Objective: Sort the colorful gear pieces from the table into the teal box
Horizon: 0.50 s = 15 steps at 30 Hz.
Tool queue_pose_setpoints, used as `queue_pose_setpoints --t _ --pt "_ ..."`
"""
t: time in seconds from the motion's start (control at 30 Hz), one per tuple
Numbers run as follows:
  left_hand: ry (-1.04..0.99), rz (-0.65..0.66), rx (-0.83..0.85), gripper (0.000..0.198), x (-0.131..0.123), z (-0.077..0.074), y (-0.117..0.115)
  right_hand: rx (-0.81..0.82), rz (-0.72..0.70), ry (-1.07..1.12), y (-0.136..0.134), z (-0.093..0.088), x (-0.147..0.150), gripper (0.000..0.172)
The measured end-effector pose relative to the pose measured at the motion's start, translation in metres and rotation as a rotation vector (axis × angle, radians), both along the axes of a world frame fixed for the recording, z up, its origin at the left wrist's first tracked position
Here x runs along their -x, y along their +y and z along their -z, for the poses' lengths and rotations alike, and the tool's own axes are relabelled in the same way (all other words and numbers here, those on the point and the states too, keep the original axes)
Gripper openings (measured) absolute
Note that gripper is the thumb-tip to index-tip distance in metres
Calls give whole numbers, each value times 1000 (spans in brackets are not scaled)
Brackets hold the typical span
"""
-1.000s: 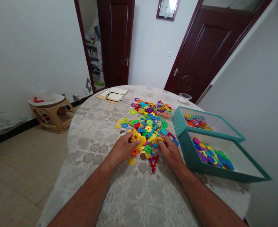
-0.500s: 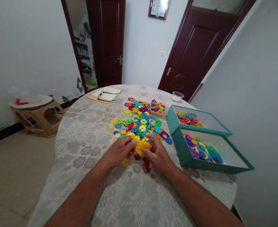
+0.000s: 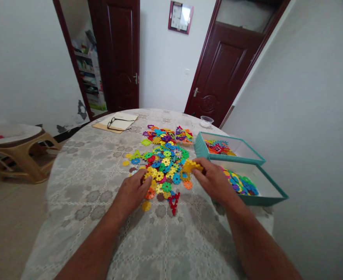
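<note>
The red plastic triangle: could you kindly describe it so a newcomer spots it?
On the grey floral tablecloth, find the heap of multicoloured plastic pieces. At its near edge lies the red plastic triangle, one tip toward the viewer; its pointed outline differs from the round discs beside it.

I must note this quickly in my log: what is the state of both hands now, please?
Left hand: fingers at the pile of colourful pieces; whether it grips any cannot be told.
Right hand: closed, holding yellow toothed pieces.
</note>
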<state>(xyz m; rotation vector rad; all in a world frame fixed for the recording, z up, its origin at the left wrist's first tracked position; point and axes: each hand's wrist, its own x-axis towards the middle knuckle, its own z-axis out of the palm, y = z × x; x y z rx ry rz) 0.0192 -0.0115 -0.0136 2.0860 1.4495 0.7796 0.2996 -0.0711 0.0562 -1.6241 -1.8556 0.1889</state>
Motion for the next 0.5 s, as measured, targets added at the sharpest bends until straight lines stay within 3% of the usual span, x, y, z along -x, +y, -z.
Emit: queue_pose_setpoints --t 0.13,0.27,0.33,0.4,0.5 --pt "-8 16 -13 24 -1 1 0 -106 275 -309 30 -29 -65 33" --pt "-6 19 31 25 -1 0 0 -177 472 -429 59 -36 -113 45" --pt "-9 16 47 25 -1 1 0 -220 464 -440 61 -32 -115 48" --pt "-11 11 49 24 -1 1 1 -213 364 -427 57 -22 -98 43" --pt "-5 4 34 21 -2 2 2 -37 154 -390 46 5 -53 37"
